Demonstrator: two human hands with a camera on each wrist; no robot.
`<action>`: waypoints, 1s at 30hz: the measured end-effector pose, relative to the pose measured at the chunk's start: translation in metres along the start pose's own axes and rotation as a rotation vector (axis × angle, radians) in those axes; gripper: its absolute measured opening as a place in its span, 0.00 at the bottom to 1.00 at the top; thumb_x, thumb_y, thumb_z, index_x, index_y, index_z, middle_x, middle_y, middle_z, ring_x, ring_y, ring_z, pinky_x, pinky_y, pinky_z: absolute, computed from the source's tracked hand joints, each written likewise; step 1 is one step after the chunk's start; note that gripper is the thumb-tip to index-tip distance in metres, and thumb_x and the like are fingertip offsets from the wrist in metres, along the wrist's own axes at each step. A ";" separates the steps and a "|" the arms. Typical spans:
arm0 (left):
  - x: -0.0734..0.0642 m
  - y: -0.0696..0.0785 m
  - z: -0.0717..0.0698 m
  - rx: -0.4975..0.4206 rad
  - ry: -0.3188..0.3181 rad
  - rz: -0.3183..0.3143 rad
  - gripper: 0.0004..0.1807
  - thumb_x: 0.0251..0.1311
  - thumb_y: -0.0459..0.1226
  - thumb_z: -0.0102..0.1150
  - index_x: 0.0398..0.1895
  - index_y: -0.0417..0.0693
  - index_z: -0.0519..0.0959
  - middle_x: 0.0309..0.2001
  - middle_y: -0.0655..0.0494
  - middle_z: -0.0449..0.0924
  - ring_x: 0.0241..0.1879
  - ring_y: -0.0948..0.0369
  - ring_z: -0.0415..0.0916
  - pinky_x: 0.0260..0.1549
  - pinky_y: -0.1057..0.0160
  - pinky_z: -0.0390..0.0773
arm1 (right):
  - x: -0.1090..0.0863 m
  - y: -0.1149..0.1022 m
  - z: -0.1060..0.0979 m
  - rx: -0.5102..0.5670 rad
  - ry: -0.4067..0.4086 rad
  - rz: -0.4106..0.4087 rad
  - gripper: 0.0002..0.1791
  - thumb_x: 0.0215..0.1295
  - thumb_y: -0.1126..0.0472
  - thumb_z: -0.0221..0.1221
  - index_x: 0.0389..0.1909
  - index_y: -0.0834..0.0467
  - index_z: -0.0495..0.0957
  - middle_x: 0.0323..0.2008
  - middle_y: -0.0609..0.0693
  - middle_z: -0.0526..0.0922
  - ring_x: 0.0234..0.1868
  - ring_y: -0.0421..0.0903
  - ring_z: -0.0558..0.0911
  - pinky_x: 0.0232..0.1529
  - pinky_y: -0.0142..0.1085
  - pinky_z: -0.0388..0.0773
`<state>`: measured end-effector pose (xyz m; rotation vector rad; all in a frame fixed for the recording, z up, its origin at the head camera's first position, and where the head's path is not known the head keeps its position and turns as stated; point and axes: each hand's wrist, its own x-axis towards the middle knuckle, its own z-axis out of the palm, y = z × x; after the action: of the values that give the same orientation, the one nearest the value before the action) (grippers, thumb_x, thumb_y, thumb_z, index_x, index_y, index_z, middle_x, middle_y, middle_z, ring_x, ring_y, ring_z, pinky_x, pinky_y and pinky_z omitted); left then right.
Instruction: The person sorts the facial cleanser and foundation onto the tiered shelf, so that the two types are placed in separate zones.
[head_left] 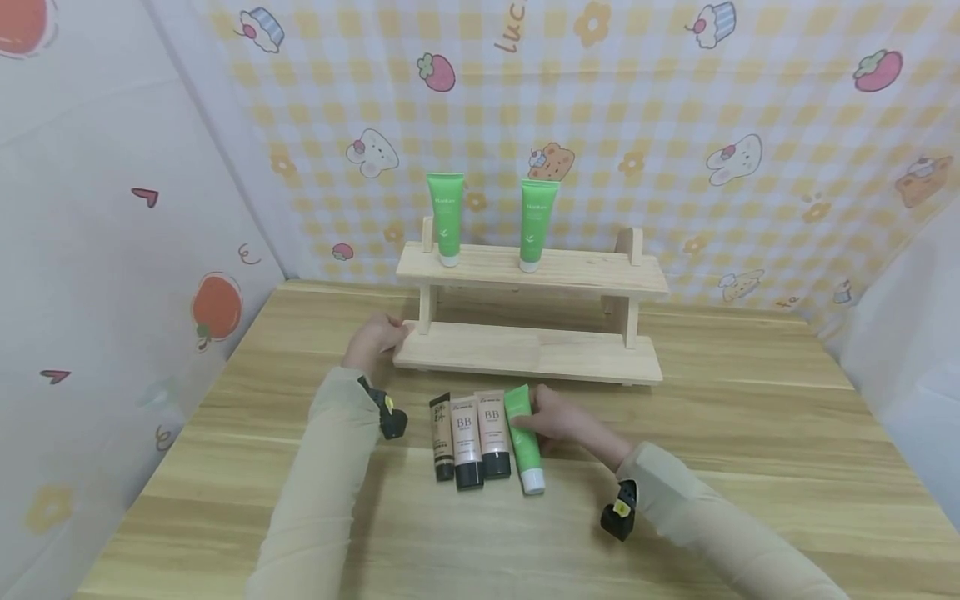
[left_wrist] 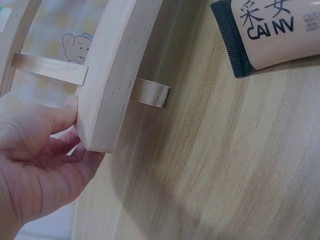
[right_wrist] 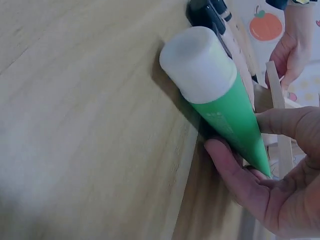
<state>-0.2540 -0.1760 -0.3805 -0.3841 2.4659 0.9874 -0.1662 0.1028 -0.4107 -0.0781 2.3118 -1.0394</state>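
Note:
My left hand holds the left end of the lower board of a two-tier wooden shelf; in the left wrist view its thumb lies on the board and its fingers curl beneath. My right hand grips a green squeeze tube with a white cap, thumb on one side and fingers on the other. Left of that tube lie two pink BB cream tubes with black caps, side by side. A tan tube with black ends is at the row's left end.
Two more green tubes stand on their white caps on the upper board. The shelf stands on a wood-grain table, before a yellow checked cloth. A white patterned cloth hangs at the left.

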 end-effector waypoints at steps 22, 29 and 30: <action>-0.003 0.002 0.000 -0.020 0.006 0.011 0.27 0.67 0.45 0.41 0.62 0.34 0.61 0.64 0.37 0.61 0.64 0.43 0.58 0.64 0.49 0.59 | -0.003 0.009 -0.019 0.094 -0.067 -0.031 0.27 0.60 0.57 0.58 0.54 0.69 0.62 0.41 0.63 0.77 0.27 0.48 0.82 0.26 0.38 0.82; -0.001 0.001 0.000 -0.013 0.000 0.008 0.28 0.67 0.46 0.40 0.63 0.35 0.60 0.64 0.37 0.61 0.64 0.43 0.58 0.64 0.49 0.58 | -0.009 0.004 -0.034 0.094 -0.089 -0.144 0.27 0.61 0.57 0.56 0.55 0.69 0.61 0.36 0.60 0.76 0.28 0.47 0.80 0.30 0.40 0.82; -0.001 0.001 0.000 -0.016 0.000 0.009 0.28 0.67 0.46 0.40 0.63 0.34 0.60 0.64 0.37 0.61 0.64 0.43 0.58 0.64 0.49 0.58 | -0.010 0.003 -0.036 0.094 -0.095 -0.160 0.27 0.62 0.57 0.56 0.55 0.69 0.61 0.36 0.60 0.76 0.28 0.47 0.80 0.31 0.41 0.82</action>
<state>-0.2537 -0.1751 -0.3800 -0.3787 2.4628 1.0115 -0.1772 0.1320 -0.3896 -0.2730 2.1956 -1.1954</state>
